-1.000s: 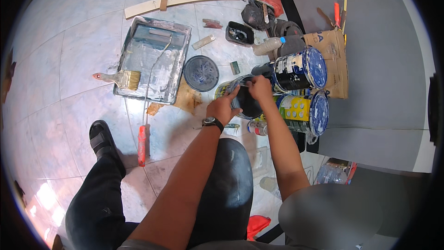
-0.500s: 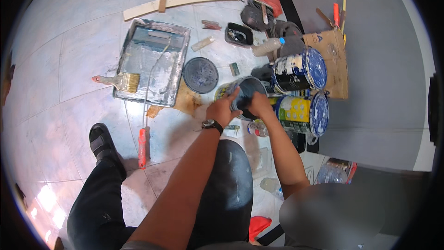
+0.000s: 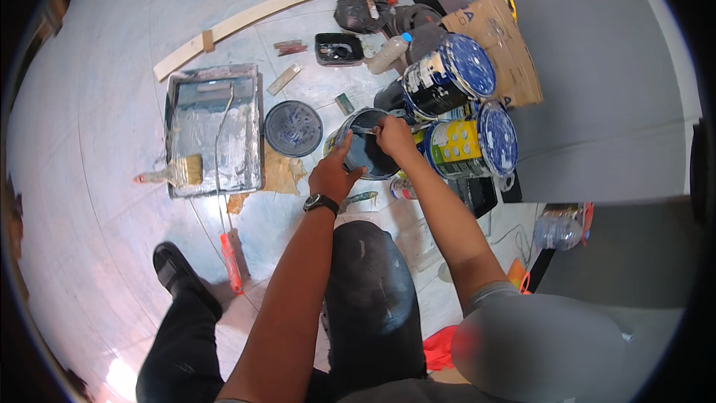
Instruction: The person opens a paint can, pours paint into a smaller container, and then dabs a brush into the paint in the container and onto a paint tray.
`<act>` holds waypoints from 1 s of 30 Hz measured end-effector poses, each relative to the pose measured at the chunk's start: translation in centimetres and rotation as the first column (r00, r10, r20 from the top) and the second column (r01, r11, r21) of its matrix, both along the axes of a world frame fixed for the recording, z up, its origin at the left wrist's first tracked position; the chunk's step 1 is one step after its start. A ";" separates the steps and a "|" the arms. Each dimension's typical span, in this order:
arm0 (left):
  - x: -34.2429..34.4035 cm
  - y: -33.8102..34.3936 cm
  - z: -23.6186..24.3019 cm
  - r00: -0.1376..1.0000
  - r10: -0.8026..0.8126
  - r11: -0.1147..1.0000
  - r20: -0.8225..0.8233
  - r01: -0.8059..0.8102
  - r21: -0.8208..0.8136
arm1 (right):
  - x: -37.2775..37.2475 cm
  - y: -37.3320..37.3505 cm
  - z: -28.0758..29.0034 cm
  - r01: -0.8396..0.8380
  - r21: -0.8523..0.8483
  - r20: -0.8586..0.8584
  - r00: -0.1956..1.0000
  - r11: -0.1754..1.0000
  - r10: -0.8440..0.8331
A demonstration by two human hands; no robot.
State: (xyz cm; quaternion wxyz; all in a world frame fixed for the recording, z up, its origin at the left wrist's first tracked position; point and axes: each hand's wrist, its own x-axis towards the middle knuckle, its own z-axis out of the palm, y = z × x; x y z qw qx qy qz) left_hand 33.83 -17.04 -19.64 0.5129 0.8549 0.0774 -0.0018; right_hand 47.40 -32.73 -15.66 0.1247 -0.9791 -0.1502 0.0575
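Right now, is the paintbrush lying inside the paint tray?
No, the paintbrush lies on the floor, its bristles against the left edge of the paint tray, not inside it.

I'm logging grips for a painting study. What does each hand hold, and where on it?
The left hand grips the open paint can at its near rim. The right hand holds a thin stirring tool by its end, over the can.

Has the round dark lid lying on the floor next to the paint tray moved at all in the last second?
No. The round dark lid lies just right of the grey metal paint tray, as before; only the head camera shifted slightly.
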 end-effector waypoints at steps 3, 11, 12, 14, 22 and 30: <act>-0.1 -0.4 0.0 0.999 0.001 1.000 0.052 -0.001 0.002 | -0.7 -2.2 -0.5 0.110 -0.163 0.040 0.994 0.980 -0.105; 0.3 -0.2 0.7 0.999 -0.033 0.999 -0.010 0.033 0.001 | -3.0 -3.1 2.2 -0.244 -0.016 -0.258 0.938 0.970 0.232; 0.3 -0.1 0.9 0.999 -0.030 0.999 -0.012 0.030 -0.018 | -3.8 -3.7 3.3 -0.293 -0.106 -0.400 0.887 0.950 0.229; 0.2 -0.1 0.9 0.999 -0.029 0.999 -0.018 0.028 -0.045 | -6.9 -6.0 3.7 -0.124 -0.056 -0.211 0.971 0.991 0.110; 0.2 0.0 0.6 0.999 -0.045 0.998 -0.006 0.045 -0.043 | -16.6 -6.7 7.6 0.087 0.064 0.099 0.991 0.994 -0.093; 0.3 -0.1 1.0 0.998 -0.046 0.998 -0.046 0.045 -0.033 | -18.3 -7.1 7.7 0.119 -0.067 0.075 0.991 0.991 -0.114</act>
